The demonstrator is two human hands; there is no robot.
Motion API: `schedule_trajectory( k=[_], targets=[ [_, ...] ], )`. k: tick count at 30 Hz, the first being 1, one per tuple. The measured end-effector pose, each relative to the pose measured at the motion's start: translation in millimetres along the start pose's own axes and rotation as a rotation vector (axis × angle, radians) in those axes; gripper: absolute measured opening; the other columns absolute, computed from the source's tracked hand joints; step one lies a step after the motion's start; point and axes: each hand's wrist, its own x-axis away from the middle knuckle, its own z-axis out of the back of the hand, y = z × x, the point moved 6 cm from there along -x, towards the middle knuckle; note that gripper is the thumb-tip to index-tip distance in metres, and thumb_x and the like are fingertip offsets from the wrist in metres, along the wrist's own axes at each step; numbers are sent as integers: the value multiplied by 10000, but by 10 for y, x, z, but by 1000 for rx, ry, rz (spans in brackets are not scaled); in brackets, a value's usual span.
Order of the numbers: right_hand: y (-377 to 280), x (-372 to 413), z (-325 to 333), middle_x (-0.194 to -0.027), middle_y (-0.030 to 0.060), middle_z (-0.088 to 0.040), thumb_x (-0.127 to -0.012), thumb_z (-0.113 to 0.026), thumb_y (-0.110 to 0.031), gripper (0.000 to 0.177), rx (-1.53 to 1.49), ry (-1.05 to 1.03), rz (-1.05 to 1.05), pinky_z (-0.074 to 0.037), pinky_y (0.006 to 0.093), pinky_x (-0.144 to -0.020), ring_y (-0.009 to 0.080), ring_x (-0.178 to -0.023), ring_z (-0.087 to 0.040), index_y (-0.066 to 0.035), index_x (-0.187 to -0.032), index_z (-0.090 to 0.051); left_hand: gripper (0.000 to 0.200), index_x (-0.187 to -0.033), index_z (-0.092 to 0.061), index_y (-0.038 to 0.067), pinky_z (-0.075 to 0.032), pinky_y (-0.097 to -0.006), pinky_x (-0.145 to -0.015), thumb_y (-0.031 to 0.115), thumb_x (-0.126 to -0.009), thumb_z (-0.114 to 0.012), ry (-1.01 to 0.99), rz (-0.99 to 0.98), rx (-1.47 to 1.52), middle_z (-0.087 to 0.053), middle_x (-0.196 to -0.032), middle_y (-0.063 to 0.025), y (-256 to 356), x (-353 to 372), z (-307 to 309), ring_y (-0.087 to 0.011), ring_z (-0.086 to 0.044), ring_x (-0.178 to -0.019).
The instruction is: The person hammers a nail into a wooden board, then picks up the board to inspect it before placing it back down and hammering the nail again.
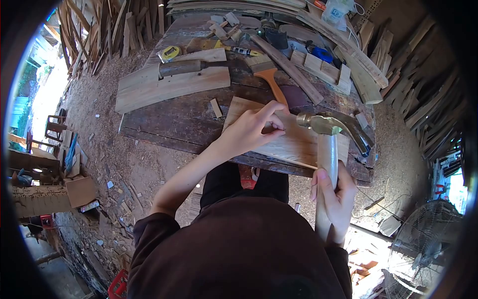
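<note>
My right hand (334, 198) grips the wooden handle of a claw hammer (332, 125), whose brass-coloured head hangs just above a light wooden board (294, 144). My left hand (255, 128) rests on that board with its fingertips pinched together right in front of the hammer face; whatever they pinch is too small to see. The board lies at the near edge of a dark workbench (169, 124).
A paintbrush with an orange handle (269, 74), a yellow tape measure (170, 53), a mallet on wide planks (174, 82) and several wood offcuts lie on the bench. Scrap timber is piled around. A fan (423, 249) stands at lower right. Sawdust covers the floor.
</note>
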Motion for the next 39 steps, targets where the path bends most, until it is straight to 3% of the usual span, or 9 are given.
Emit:
schedule_trajectory(
  k=[2, 10, 15, 19, 23, 25, 30, 32, 39],
  targets=[
    [85, -21, -90, -648, 40, -585, -973, -574, -105, 150, 128, -66, -47, -417, 229, -460, 91, -489, -561, 20, -889, -582, 462, -1192, -477, 80, -540, -331, -770, 109, -817, -745, 8, -38, 12, -739, -874, -41, 10, -3, 4, -264, -714, -870],
    [-14, 45, 77, -565, 46, -578, -952, -637, -179, 209, 97, -30, 23, -423, 252, -431, 108, -451, -580, 17, -1015, -603, 471, -1197, -472, 81, -543, -334, -759, 110, -816, -749, -2, 5, 11, -738, -872, -43, 1, 2, 2, -270, -714, -869],
    [152, -43, -96, -599, 40, -574, -966, -605, -121, 162, 218, -171, -92, -423, 232, -450, 89, -476, -563, 33, -926, -576, 501, -1213, -454, 92, -544, -329, -754, 122, -814, -755, 2, -13, 14, -738, -865, -37, -9, -1, -7, -273, -713, -869],
    [29, -41, 9, -620, 60, -583, -978, -581, -125, 171, 214, -124, -68, -420, 237, -438, 99, -463, -559, 39, -929, -580, 344, -1099, -575, 56, -547, -323, -754, 75, -806, -753, 9, -17, 73, -725, -877, -63, -3, -3, -3, -244, -713, -847],
    [36, -256, 84, -628, 60, -584, -994, -568, -205, 260, -193, -51, -39, -417, 242, -420, 114, -459, -561, 52, -1019, -597, 100, -849, -679, 3, -545, -321, -738, 17, -785, -754, -3, -183, -13, -700, -872, -85, 48, -12, -2, -214, -686, -830],
    [108, -414, 63, -666, 87, -582, -1016, -525, -238, 304, -444, -34, -60, -410, 248, -396, 123, -442, -542, 58, -1016, -590, 96, -839, -682, 0, -543, -323, -731, 17, -782, -757, -13, -195, -5, -699, -864, -83, 47, -11, -16, -216, -682, -834],
    [428, -803, -69, -654, 103, -582, -1010, -519, -309, 366, -430, 15, -3, -377, 241, -369, 138, -406, -510, 50, -1009, -595, 107, -858, -699, 5, -541, -318, -729, 33, -779, -766, 2, -159, -6, -702, -858, -80, 67, -5, -6, -212, -684, -822],
    [546, -876, -145, -657, 100, -582, -1012, -516, -313, 367, -544, -21, -73, -381, 246, -374, 138, -414, -503, 46, -998, -591, 117, -871, -714, 15, -541, -310, -731, 58, -780, -773, 11, 9, 63, -709, -857, -81, 13, -11, 15, -208, -691, -800],
    [640, -892, -143, -670, 101, -579, -1023, -482, -332, 392, -595, -27, -63, -382, 248, -372, 139, -423, -505, 50, -1000, -570, 106, -897, -697, -3, -543, -266, -679, 54, -818, -740, 28, -18, 53, -719, -831, -83, 20, -33, 50, -148, -694, -741]
  ],
)
